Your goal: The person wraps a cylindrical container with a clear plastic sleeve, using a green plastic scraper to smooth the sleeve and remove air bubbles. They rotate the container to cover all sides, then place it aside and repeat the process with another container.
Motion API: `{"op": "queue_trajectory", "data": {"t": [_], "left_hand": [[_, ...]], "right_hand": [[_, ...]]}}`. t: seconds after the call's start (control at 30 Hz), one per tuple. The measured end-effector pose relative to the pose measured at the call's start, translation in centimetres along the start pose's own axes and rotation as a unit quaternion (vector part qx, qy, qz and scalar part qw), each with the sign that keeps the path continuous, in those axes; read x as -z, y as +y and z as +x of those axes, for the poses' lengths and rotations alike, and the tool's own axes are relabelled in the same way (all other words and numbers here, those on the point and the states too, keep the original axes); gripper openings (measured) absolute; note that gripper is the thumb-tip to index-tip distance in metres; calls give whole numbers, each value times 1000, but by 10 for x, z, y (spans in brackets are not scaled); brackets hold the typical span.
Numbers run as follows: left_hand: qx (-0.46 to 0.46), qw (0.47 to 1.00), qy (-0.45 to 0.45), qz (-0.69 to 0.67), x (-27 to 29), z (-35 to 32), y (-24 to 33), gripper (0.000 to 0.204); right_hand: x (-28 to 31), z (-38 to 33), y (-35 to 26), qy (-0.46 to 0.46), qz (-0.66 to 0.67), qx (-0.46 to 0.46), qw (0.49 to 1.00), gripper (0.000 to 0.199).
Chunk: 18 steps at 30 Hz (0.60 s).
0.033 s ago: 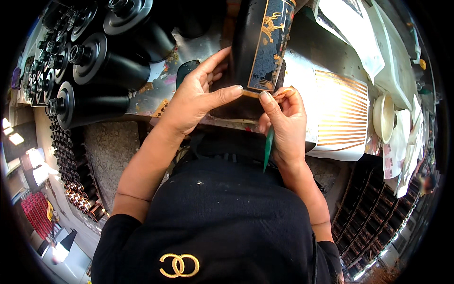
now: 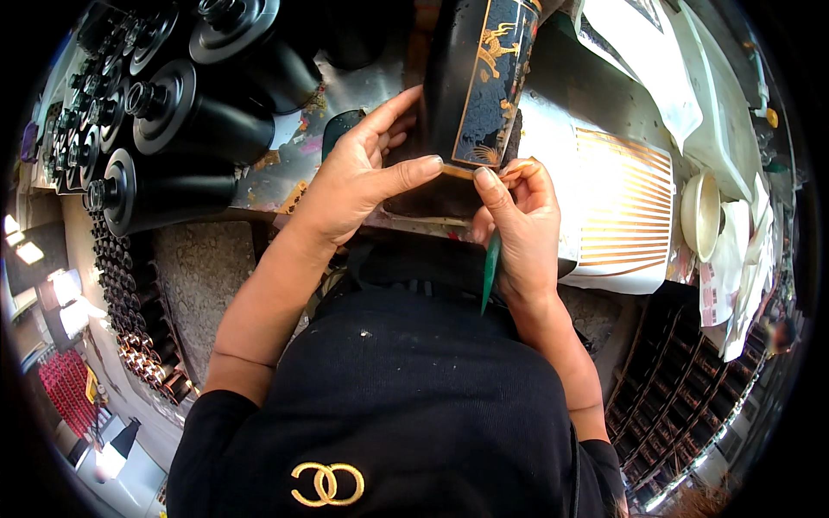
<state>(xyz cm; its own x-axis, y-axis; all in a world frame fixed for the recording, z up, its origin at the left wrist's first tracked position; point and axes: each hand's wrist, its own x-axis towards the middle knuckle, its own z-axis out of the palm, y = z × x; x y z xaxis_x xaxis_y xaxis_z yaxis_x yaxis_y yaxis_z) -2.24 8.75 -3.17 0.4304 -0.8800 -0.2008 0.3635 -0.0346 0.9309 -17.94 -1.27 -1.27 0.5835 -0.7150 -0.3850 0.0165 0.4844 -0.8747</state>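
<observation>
A black cylindrical bottle (image 2: 445,82) with a gold-edged decorated panel (image 2: 490,95) lies in front of me, its near end toward my body. My left hand (image 2: 363,177) is around its left side, the thumb at the near end and the index finger stretched along the side. At the right corner of that end, my right hand (image 2: 522,216) pinches a thin gold strip (image 2: 518,171) between thumb and forefinger. A green pointed tool (image 2: 490,268) sticks out below the same hand, tucked in its fingers. A narrow gold band (image 2: 460,172) runs along the near rim.
Several plain black bottles (image 2: 207,112) lie to the left on the stained bench. On the right is a white sheet (image 2: 609,278) with rows of gold strips, beside a pale bowl (image 2: 699,216) and loose papers (image 2: 747,268). Dark racks (image 2: 682,380) stand lower right.
</observation>
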Motion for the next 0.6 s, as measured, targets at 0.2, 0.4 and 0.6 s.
{"op": "queue_trajectory", "data": {"t": [0.2,0.4,0.6], "left_hand": [[7,999,-17,-40,6,1,1,82],[25,996,-22,-78,8,-1,5,75],[-82,993,84,27,4,-13,-15,59]], "right_hand": [[-1,0,-1,4,-4,-2,1000,27],[0,0,-1,-1,-9,-6,1000,26],[1,1,0,-6,4,-5,1000,26]]}}
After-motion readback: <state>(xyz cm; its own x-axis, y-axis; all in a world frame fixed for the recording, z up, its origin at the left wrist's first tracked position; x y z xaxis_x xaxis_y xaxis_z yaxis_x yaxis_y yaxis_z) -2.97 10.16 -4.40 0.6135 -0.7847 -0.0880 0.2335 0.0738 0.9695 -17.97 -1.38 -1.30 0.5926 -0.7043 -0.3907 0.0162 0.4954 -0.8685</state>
